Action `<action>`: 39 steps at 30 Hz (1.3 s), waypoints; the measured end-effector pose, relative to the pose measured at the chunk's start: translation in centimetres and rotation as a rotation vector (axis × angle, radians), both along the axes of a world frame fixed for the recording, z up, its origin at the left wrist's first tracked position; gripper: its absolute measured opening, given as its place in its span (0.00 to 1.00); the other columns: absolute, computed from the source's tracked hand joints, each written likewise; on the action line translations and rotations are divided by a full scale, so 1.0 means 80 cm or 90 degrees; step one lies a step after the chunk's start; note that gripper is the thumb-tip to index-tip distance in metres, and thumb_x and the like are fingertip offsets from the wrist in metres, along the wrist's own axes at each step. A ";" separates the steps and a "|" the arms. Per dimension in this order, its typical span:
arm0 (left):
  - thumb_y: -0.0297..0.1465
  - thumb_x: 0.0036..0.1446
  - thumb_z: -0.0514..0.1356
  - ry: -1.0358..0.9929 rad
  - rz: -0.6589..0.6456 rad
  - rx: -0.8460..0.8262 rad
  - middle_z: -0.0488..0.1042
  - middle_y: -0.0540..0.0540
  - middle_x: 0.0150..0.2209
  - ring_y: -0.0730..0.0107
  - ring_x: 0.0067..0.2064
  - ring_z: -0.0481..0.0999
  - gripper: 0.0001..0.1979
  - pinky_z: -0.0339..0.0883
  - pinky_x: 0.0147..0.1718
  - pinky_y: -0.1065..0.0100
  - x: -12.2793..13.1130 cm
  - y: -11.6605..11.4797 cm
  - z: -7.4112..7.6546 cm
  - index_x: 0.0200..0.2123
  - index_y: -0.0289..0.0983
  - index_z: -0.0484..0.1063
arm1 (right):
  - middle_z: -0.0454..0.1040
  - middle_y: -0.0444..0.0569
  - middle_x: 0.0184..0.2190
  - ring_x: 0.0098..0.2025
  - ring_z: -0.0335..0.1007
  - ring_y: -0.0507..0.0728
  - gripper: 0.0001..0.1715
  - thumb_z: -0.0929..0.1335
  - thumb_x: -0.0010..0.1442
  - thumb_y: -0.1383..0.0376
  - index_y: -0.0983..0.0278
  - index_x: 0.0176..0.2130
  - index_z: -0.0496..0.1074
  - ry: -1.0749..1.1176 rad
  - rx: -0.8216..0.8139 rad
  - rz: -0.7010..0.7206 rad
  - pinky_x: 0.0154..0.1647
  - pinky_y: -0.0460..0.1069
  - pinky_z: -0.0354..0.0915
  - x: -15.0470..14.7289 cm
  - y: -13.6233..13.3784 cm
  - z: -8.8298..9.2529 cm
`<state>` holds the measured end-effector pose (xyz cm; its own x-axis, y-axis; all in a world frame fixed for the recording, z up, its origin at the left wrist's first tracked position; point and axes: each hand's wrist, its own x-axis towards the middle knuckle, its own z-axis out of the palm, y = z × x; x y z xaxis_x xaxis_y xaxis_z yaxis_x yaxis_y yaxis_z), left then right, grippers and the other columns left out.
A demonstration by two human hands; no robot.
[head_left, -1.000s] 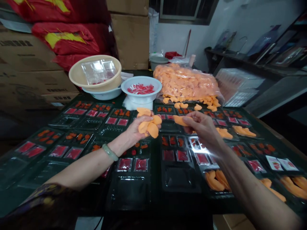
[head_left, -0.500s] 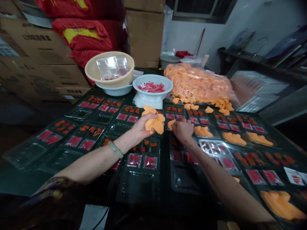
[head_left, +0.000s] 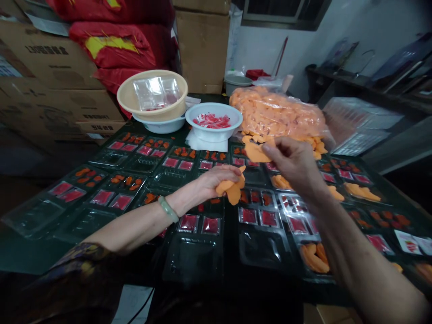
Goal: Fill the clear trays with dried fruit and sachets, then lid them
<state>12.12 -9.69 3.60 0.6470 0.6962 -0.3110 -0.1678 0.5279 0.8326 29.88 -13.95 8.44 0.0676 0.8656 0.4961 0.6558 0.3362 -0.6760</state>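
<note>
My left hand (head_left: 216,179), with a green bangle on the wrist, is closed palm-down around a small bunch of orange chips (head_left: 232,190) above the black divided trays (head_left: 199,261). Higher up and to the right, my right hand (head_left: 293,162) pinches a single orange chip (head_left: 255,152) between thumb and fingers. Many trays hold red sauce packets (head_left: 248,216) and small red-orange pieces; some on the right hold orange chips (head_left: 314,257) too.
A big clear bag of orange chips (head_left: 280,114) lies at the back. A white bowl of red packets (head_left: 213,121) and a beige bowl of clear packets (head_left: 151,96) stand behind the trays. Cardboard boxes and red sacks (head_left: 114,45) are stacked at left, shelves at right.
My right hand has lifted from the trays and holds one chip up. My left hand has turned palm-down and lowered with its bunch of chips.
</note>
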 end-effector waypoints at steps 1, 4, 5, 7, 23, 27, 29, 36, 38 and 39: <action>0.20 0.35 0.62 -0.008 -0.004 -0.011 0.73 0.48 0.25 0.73 0.25 0.72 0.10 0.65 0.24 0.73 -0.006 0.004 -0.001 0.27 0.32 0.69 | 0.58 0.40 0.18 0.20 0.51 0.48 0.11 0.66 0.54 0.61 0.64 0.24 0.65 0.019 -0.019 0.009 0.20 0.44 0.49 0.015 0.004 -0.006; 0.21 0.35 0.63 -0.004 0.024 -0.031 0.73 0.47 0.24 0.70 0.23 0.73 0.12 0.63 0.18 0.74 -0.022 0.016 -0.004 0.28 0.34 0.68 | 0.64 0.42 0.21 0.21 0.55 0.49 0.08 0.67 0.48 0.63 0.65 0.30 0.68 0.028 -0.115 0.058 0.21 0.44 0.53 0.055 0.024 -0.046; 0.22 0.35 0.63 0.001 0.039 -0.034 0.72 0.47 0.24 0.70 0.22 0.72 0.12 0.61 0.16 0.75 -0.027 0.019 -0.005 0.28 0.34 0.67 | 0.65 0.43 0.22 0.21 0.57 0.49 0.08 0.67 0.47 0.64 0.65 0.31 0.69 0.009 -0.137 0.059 0.22 0.45 0.54 0.064 0.032 -0.063; 0.22 0.35 0.64 0.001 0.060 -0.034 0.72 0.47 0.24 0.69 0.21 0.72 0.13 0.58 0.12 0.76 -0.034 0.023 -0.005 0.28 0.35 0.67 | 0.69 0.46 0.25 0.24 0.61 0.51 0.06 0.65 0.48 0.66 0.66 0.30 0.69 -0.064 -0.144 0.048 0.26 0.46 0.58 0.073 0.044 -0.095; 0.22 0.40 0.64 -0.116 0.242 -0.052 0.69 0.52 0.22 0.77 0.22 0.70 0.10 0.61 0.18 0.76 0.007 -0.001 -0.016 0.25 0.35 0.64 | 0.73 0.47 0.27 0.28 0.67 0.55 0.22 0.64 0.57 0.53 0.65 0.44 0.66 -0.255 -0.059 -0.062 0.29 0.48 0.57 -0.037 -0.025 -0.068; 0.32 0.40 0.68 -0.123 0.263 0.017 0.67 0.54 0.20 0.80 0.21 0.68 0.14 0.61 0.21 0.75 0.026 -0.020 -0.019 0.23 0.34 0.64 | 0.68 0.43 0.20 0.21 0.62 0.53 0.19 0.66 0.54 0.51 0.64 0.36 0.65 -0.161 -0.126 -0.119 0.23 0.47 0.53 -0.080 -0.043 -0.056; 0.40 0.42 0.67 -0.112 0.276 -0.001 0.66 0.54 0.18 0.79 0.19 0.66 0.17 0.59 0.19 0.75 0.031 -0.024 -0.018 0.23 0.35 0.64 | 0.67 0.42 0.20 0.22 0.63 0.52 0.14 0.66 0.54 0.56 0.63 0.35 0.64 -0.031 -0.129 -0.067 0.24 0.46 0.55 -0.081 -0.043 -0.055; 0.41 0.50 0.62 -0.151 0.207 -0.205 0.67 0.50 0.19 0.74 0.21 0.69 0.16 0.60 0.18 0.72 0.028 -0.008 -0.022 0.23 0.35 0.63 | 0.69 0.42 0.24 0.21 0.64 0.50 0.14 0.68 0.52 0.57 0.62 0.36 0.65 0.418 -0.200 0.022 0.22 0.46 0.62 -0.047 -0.080 -0.038; 0.36 0.49 0.63 -0.141 0.204 -0.210 0.68 0.49 0.20 0.73 0.21 0.69 0.13 0.56 0.14 0.74 0.019 -0.002 -0.022 0.24 0.35 0.64 | 0.70 0.43 0.24 0.22 0.65 0.51 0.13 0.69 0.52 0.57 0.61 0.35 0.67 0.380 -0.201 -0.027 0.23 0.46 0.63 -0.033 -0.109 -0.040; 0.34 0.49 0.63 -0.142 0.193 -0.206 0.69 0.49 0.21 0.73 0.21 0.69 0.12 0.54 0.13 0.74 0.014 0.000 -0.021 0.25 0.35 0.63 | 0.70 0.44 0.24 0.23 0.66 0.51 0.12 0.69 0.52 0.57 0.61 0.34 0.67 0.339 -0.204 -0.052 0.23 0.46 0.63 -0.026 -0.124 -0.043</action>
<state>13.28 -9.66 1.89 0.5058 0.7538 -0.4194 -0.5094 0.6534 0.5600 27.83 -23.88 5.02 0.3066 0.9473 0.0927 0.2159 0.0256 -0.9761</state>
